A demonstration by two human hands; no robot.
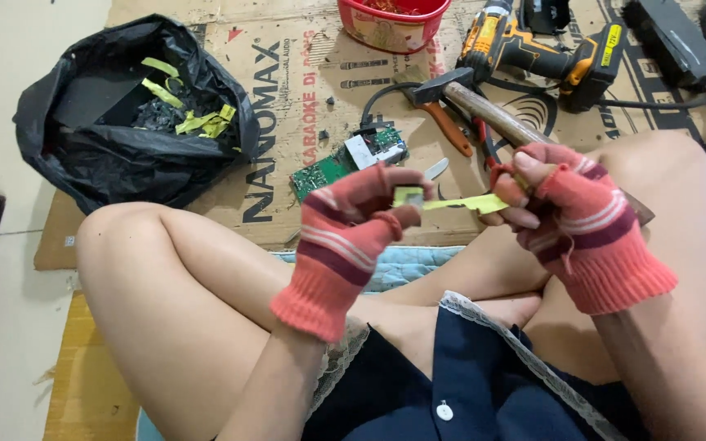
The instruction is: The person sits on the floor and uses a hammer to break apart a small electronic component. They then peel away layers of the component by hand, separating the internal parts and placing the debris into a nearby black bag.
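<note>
My left hand [353, 224] and my right hand [565, 208] both wear pink striped fingerless gloves and are raised above my crossed legs. Between them stretches a strip of yellow-green tape [459, 202]. The left fingers pinch a small component wrapped in that tape [408, 196]. The right fingers grip the strip's other end, pulled to the right.
A black rubbish bag [108, 163] holding yellow tape scraps lies at the left on flattened cardboard [288, 122]. A green circuit board [345, 159], a hammer [484, 110], orange-handled pliers [451, 131], a yellow cordless drill [533, 53] and a red tub [390, 24] lie ahead.
</note>
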